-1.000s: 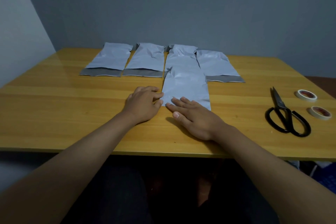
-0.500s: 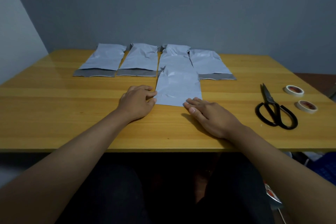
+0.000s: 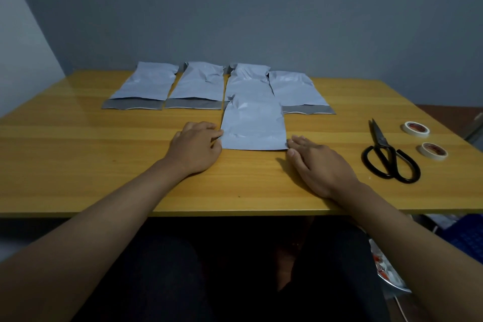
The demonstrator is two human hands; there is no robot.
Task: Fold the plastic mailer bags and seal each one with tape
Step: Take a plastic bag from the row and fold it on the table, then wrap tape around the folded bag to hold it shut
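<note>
1. the grey plastic mailer bag (image 3: 253, 125) being worked lies flat at the middle of the wooden table (image 3: 78, 165), its long axis running 12 to 6 o'clock and its near short edge turned toward the person.
2. the left hand (image 3: 194, 150) rests at 9 o'clock of that near edge; its curled fingertips touch the near-left corner, though whether they pinch the film or only press on it cannot be told.
3. the right hand (image 3: 317, 165) lies flat at 4 o'clock of the bag, fingers straight and holding nothing, their tips just at the near-right corner.
4. both hands thus flank the near edge, one at each corner and about equally close; a fold would likely carry this edge away toward 12 o'clock, along the long axis.
5. three more mailer bags (image 3: 198, 85) lie in a row at 12 o'clock, dark open flaps facing the person; the far end of the worked bag reaches into that row.
6. black scissors (image 3: 389, 154) lie at 3 o'clock of the right hand, and beyond them two rolls of tape (image 3: 415, 128); the right hand is the nearer for taping.
7. no tape is visible on the bag, so sealing appears not yet begun.
</note>
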